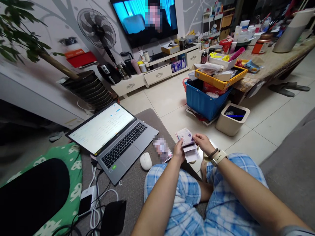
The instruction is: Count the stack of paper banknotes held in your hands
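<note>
Both hands meet above the knees, just past the front edge of the grey cushioned seat point(137, 183). The left hand point(178, 151) grips a stack of banknotes point(186, 137) from the left side, thumb on top. The right hand point(203, 142), with a watch point(219, 157) on the wrist, pinches the same stack from the right. The notes are pale purple and pink, fanned a little, with white paper slips point(191, 154) hanging below them. To the left, near the left hand, a white mouse point(146, 161) lies on the seat beside an open laptop point(112, 136). Ahead, the tiled floor point(169, 98) is open up to a blue crate point(205, 101) and a beige bin point(232, 119), both well apart from the hands.
</note>
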A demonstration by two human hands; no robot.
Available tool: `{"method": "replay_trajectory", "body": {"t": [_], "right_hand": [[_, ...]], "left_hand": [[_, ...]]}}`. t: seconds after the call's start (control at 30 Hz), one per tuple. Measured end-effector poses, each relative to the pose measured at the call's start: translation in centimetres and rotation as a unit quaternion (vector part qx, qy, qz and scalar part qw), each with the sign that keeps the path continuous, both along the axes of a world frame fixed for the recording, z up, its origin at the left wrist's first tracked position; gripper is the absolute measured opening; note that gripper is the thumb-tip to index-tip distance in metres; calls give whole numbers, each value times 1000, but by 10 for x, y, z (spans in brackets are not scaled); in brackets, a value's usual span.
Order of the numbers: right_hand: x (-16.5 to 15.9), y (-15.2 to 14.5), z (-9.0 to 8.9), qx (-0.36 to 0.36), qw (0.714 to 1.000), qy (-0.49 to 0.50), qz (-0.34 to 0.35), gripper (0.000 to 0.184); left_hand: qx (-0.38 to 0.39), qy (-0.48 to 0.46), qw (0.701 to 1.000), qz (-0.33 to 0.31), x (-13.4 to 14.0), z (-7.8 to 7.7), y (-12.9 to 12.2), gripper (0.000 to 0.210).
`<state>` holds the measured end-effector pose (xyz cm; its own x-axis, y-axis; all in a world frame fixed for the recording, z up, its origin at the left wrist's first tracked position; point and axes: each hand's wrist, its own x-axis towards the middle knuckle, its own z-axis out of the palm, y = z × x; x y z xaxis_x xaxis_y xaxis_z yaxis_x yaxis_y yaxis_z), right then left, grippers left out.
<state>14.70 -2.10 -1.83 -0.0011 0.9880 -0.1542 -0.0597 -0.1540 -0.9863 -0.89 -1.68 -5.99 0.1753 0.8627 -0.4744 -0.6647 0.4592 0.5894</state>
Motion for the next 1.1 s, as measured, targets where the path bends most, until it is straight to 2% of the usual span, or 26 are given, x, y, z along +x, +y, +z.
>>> {"method": "replay_trajectory", "body": {"t": [0.23, 0.5, 0.67, 0.83, 1.1], "right_hand": [[2, 0, -3, -15, 1000, 2, 6, 54], [7, -1, -5, -6, 992, -93, -87, 56], [8, 0, -5, 5, 992, -102, -72, 54], [10, 0, -5, 16, 994, -88, -65, 59], [9, -1, 4, -7, 999, -22, -37, 61]], "left_hand": [[-20, 16, 999, 19, 3, 7, 3, 36], [5, 37, 999, 18, 6, 14, -2, 36], [2, 53, 998, 26, 8, 15, -3, 27], [-16, 29, 999, 28, 11, 15, -1, 14], [-33, 2, 999, 37, 13, 14, 2, 25]]}}
